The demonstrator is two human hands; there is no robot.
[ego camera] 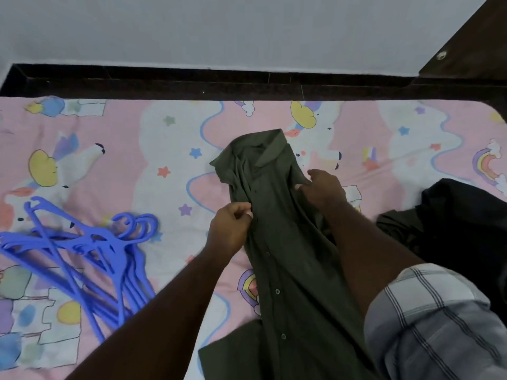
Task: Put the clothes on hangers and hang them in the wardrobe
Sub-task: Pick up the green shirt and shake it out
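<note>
Across the middle of the frame a dark green shirt [277, 242] lies lengthwise on the bed [170, 138], collar toward the wall at the top and its buttoned front facing up, the lower part running off the bottom edge. Both hands are on it near the chest: the left hand [229, 229] is closed in a pinch on the fabric along the button strip, and the right hand [323, 189] is curled on the cloth at the shirt's right shoulder, fingers bent into a fold there. No hanger is inside the shirt as far as I can see. At lower left of the frame a heap of blue hangers [82, 250] lies on the bedsheet, well apart from the shirt, and none of them carries a garment. At the right edge, a pile of dark clothes [450, 215] sits crumpled on the bed, untouched. A brown panel in the upper right corner may belong to the wardrobe, though I cannot tell for sure, and nothing hangs anywhere in view. My reading is that the job is close to its start: the shirt is only being laid out or straightened, and it has yet to be put on a hanger and carried to the wardrobe, with the dark pile still waiting after it.
</note>
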